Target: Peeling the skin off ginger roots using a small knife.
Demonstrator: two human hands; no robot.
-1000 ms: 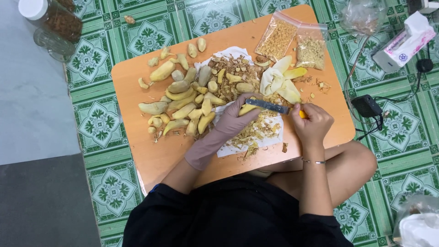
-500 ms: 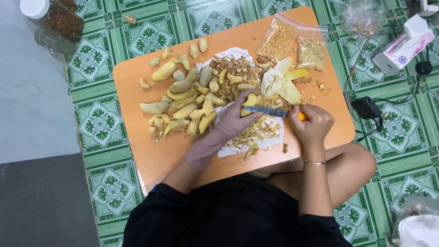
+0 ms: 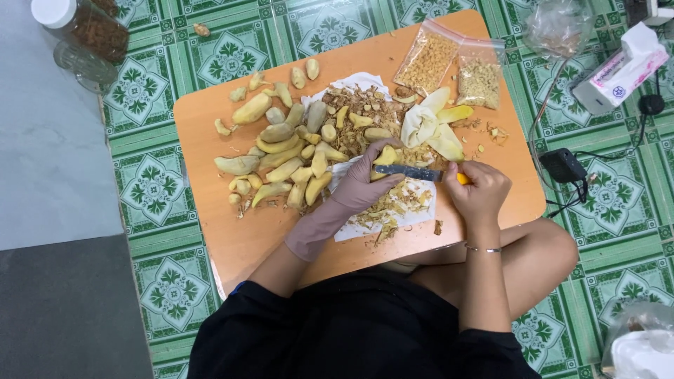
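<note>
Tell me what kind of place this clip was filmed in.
Probably a home, with the person sitting on the floor. A low orange table stands on green patterned floor tiles; a tissue box and a charger lie beside it. The left hand holds a yellowish root piece, the right hand a knife.

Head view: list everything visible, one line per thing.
Table: one, orange, on green tiled floor.
Peeled root pieces: many, yellowish, table's left half.
Peelings: a heap, brown, on white paper.
Bags: two, clear, table's far edge.
Jar: one, white lid, far left.
Tissue pack: one, white and pink, far right.
Knife: one, yellow handle, right hand.
Left hand: gloved, holding a root piece.
Right hand: bare, gripping knife.
</note>
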